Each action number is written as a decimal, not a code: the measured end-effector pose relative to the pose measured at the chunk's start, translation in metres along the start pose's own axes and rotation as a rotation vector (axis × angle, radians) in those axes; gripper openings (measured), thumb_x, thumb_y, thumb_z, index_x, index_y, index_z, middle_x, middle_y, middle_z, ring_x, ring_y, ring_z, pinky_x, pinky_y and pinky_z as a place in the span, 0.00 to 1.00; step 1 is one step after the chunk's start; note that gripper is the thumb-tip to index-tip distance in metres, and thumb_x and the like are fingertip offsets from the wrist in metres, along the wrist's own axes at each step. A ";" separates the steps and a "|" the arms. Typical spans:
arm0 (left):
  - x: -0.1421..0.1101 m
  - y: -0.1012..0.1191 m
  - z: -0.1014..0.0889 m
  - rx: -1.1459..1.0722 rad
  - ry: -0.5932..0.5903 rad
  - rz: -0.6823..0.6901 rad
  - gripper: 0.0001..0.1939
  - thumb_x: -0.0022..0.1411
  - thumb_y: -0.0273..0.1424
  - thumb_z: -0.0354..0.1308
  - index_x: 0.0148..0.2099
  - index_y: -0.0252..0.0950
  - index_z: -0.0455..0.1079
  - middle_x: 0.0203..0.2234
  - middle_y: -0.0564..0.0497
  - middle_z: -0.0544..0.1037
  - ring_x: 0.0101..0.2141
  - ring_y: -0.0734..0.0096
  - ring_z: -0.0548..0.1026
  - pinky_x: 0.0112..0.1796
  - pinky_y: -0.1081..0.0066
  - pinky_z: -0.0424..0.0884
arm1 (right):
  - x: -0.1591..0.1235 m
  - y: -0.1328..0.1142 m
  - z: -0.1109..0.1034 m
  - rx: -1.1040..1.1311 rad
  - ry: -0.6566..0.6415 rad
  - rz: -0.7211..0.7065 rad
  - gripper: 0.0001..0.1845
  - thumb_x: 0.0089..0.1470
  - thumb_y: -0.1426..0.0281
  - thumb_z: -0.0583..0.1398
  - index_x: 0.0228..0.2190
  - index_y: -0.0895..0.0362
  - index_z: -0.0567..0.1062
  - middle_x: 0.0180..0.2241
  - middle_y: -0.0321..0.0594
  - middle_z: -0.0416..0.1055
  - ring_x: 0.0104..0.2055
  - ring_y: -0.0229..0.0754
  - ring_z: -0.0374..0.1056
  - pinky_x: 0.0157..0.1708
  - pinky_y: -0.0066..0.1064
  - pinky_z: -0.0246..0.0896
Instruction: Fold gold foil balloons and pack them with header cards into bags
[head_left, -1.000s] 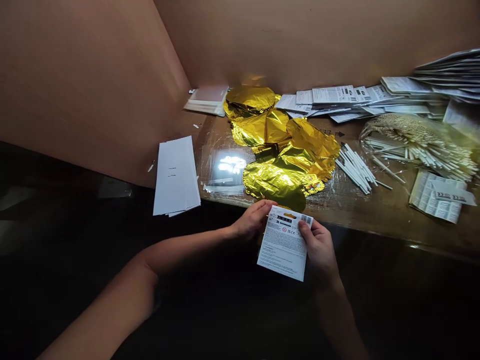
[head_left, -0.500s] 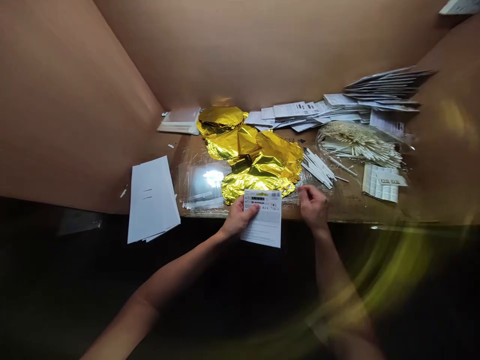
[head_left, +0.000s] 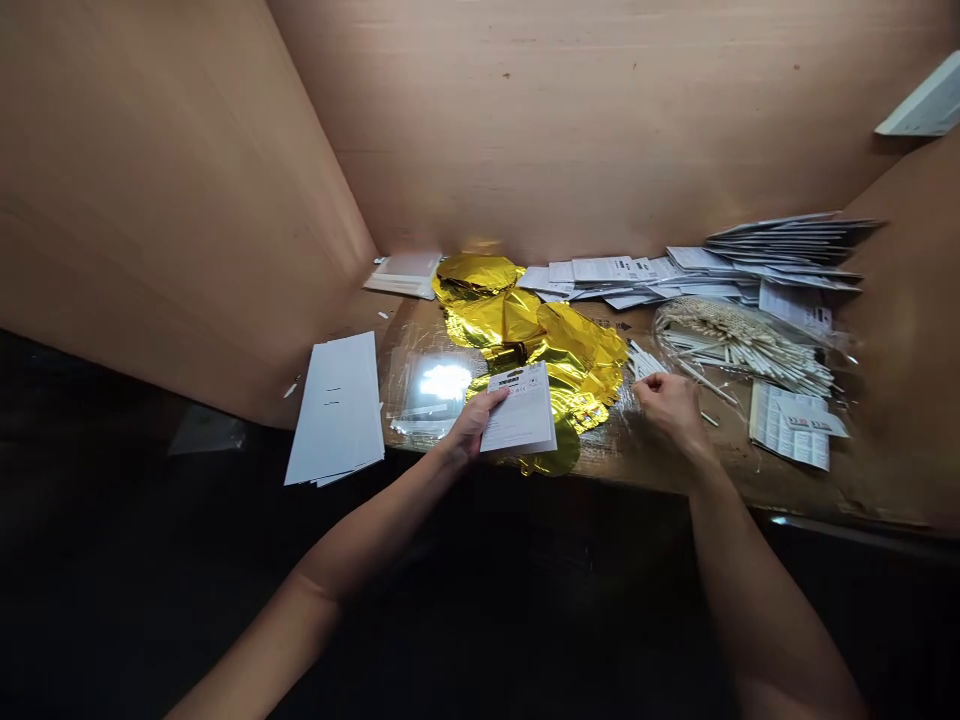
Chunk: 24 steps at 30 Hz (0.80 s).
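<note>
A white printed card (head_left: 519, 412) with a hang hole, apparently folded, is held in my left hand (head_left: 471, 425), thumb on its front. Behind and below it lies crumpled gold foil (head_left: 577, 345), part of it showing under the card at the table's edge. My right hand (head_left: 671, 405) is closed in a pinch over the near end of a small pile of white sticks (head_left: 643, 360). What its fingertips hold, if anything, is hidden. One short loose stick (head_left: 709, 420) lies just right of that hand.
A clear bag of white sticks (head_left: 742, 345) and sticker sheets (head_left: 791, 425) lie to the right. Printed cards (head_left: 615, 272) line the back wall. Plain white cards (head_left: 337, 410) overhang the table's front left edge, beside clear plastic film (head_left: 427, 395).
My right hand has moved right to the small stick pile. The card in my left hand has tilted and opened slightly at its lower edge. The camera view has shifted.
</note>
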<state>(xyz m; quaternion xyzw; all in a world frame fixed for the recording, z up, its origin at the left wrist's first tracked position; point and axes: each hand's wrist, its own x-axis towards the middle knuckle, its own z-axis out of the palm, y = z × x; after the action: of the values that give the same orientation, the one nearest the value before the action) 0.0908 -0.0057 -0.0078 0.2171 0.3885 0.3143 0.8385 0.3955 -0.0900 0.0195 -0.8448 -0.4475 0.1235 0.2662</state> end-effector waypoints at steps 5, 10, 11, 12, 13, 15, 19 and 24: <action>-0.004 -0.005 0.000 0.042 -0.049 0.133 0.19 0.59 0.33 0.71 0.51 0.33 0.75 0.40 0.45 0.85 0.37 0.64 0.83 0.41 0.65 0.81 | -0.068 -0.058 0.022 0.885 -0.505 0.074 0.23 0.48 0.50 0.73 0.26 0.55 0.75 0.16 0.31 0.66 0.16 0.34 0.56 0.16 0.27 0.51; -0.010 -0.019 0.000 0.134 -0.093 0.204 0.26 0.57 0.40 0.73 0.53 0.34 0.72 0.42 0.45 0.84 0.38 0.63 0.81 0.43 0.63 0.78 | -0.096 -0.082 0.049 0.845 -0.343 0.091 0.29 0.44 0.46 0.75 0.24 0.54 0.71 0.18 0.32 0.68 0.18 0.34 0.60 0.16 0.26 0.54; -0.012 -0.023 -0.001 0.159 -0.093 0.236 0.26 0.58 0.41 0.72 0.53 0.34 0.71 0.42 0.45 0.84 0.38 0.63 0.81 0.43 0.64 0.78 | -0.099 -0.083 0.055 0.887 -0.290 0.113 0.29 0.45 0.45 0.75 0.27 0.54 0.72 0.19 0.32 0.70 0.19 0.35 0.62 0.17 0.26 0.55; -0.014 -0.028 -0.003 0.199 -0.087 0.284 0.26 0.59 0.43 0.71 0.53 0.35 0.70 0.43 0.45 0.83 0.38 0.63 0.81 0.43 0.64 0.78 | -0.104 -0.084 0.060 0.952 -0.273 0.146 0.29 0.46 0.43 0.73 0.29 0.53 0.73 0.21 0.33 0.72 0.20 0.38 0.64 0.18 0.28 0.57; -0.017 -0.033 -0.005 0.259 -0.067 0.352 0.25 0.61 0.44 0.70 0.53 0.35 0.70 0.44 0.45 0.83 0.39 0.62 0.81 0.44 0.64 0.77 | -0.110 -0.085 0.066 1.024 -0.290 0.187 0.30 0.49 0.40 0.70 0.33 0.53 0.74 0.23 0.35 0.74 0.21 0.41 0.67 0.18 0.30 0.60; -0.025 -0.039 -0.011 0.456 0.004 0.507 0.23 0.66 0.45 0.65 0.54 0.37 0.68 0.46 0.44 0.83 0.42 0.61 0.81 0.45 0.64 0.76 | -0.124 -0.086 0.075 1.098 -0.390 0.255 0.34 0.55 0.35 0.62 0.41 0.54 0.77 0.28 0.41 0.79 0.24 0.46 0.73 0.19 0.34 0.64; -0.033 -0.020 -0.030 0.977 0.055 0.550 0.23 0.69 0.48 0.60 0.57 0.39 0.68 0.40 0.45 0.83 0.40 0.56 0.81 0.43 0.63 0.74 | -0.146 -0.084 0.086 0.925 -0.467 0.251 0.33 0.56 0.43 0.67 0.50 0.55 0.77 0.34 0.44 0.82 0.22 0.45 0.71 0.16 0.32 0.62; -0.026 0.078 -0.086 1.502 0.647 0.522 0.31 0.68 0.53 0.61 0.61 0.34 0.69 0.50 0.34 0.79 0.54 0.44 0.76 0.54 0.55 0.68 | -0.151 -0.071 0.088 0.955 -0.363 0.276 0.32 0.55 0.45 0.69 0.52 0.54 0.76 0.41 0.46 0.84 0.25 0.46 0.75 0.18 0.32 0.68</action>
<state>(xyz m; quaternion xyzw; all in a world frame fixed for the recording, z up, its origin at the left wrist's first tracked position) -0.0180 0.0416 0.0008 0.6969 0.6513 0.2029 0.2212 0.2211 -0.1512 -0.0182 -0.6455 -0.2651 0.4918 0.5208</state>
